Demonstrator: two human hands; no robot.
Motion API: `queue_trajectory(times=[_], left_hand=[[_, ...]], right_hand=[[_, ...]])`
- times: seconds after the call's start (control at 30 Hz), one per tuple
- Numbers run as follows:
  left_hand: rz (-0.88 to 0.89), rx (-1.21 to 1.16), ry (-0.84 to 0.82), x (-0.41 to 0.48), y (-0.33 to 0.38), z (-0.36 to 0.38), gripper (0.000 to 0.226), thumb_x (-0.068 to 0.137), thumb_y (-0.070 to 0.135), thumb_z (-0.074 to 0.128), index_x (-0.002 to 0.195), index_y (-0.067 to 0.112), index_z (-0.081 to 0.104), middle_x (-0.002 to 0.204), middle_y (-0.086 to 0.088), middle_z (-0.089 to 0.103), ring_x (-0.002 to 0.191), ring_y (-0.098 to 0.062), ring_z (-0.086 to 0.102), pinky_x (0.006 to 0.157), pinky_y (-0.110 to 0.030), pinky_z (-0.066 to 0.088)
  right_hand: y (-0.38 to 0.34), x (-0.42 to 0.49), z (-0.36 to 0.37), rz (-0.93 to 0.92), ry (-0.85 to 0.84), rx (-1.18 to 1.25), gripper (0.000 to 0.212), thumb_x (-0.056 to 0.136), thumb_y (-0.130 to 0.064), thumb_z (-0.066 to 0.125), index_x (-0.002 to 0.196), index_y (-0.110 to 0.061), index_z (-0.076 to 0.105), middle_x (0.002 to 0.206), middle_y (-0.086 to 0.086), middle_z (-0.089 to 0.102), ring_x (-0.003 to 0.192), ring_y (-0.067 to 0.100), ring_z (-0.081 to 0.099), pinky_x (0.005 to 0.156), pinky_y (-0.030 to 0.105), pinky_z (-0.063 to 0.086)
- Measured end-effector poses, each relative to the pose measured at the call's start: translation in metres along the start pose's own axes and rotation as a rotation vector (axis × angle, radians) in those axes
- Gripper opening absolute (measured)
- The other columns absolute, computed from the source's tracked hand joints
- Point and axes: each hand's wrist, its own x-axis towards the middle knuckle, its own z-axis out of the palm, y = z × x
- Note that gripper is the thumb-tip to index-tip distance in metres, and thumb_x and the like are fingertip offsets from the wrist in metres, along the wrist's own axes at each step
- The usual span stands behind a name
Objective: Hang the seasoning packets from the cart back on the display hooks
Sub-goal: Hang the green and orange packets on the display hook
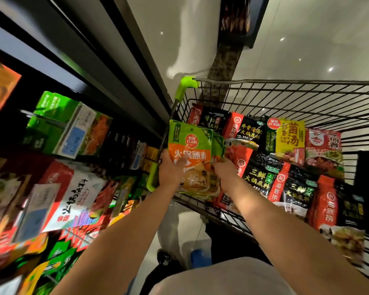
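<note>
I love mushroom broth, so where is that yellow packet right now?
The yellow packet lies in the cart, toward its far side, between a black packet and a red-and-white packet.

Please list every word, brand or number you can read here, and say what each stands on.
"火锅蘸料": green-orange packet gripped by the left hand and right hand.
"菌汤": yellow packet in the cart.
"三鲜 火锅底料": black packet.
"海底捞": red strip of a packet.
"火锅底料": white packet on the display.
Price tags: blurred.
</note>
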Motion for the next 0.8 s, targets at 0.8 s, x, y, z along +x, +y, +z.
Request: queue_trajectory(times=[0.8], left_hand=[[0.140, -0.102, -0.057, -0.027, 0.015, -0.008, 0.034, 0.095, 0.036, 0.073, 0.120, 0.025, 0.052, 0.111, 0.007, 0.066, 0.111, -0.024, 0.065, 0.097, -0.044, 0.054]], right_hand=[[-0.002, -0.057, -0.032, -0.302, 0.190, -0.003, 0.040, 0.096, -0.006, 0.051, 0.077, -0.039, 0.064, 0.096, 0.010, 0.074, 0.088, 0.039, 0.071, 0.074, 0.048, 0.057]])
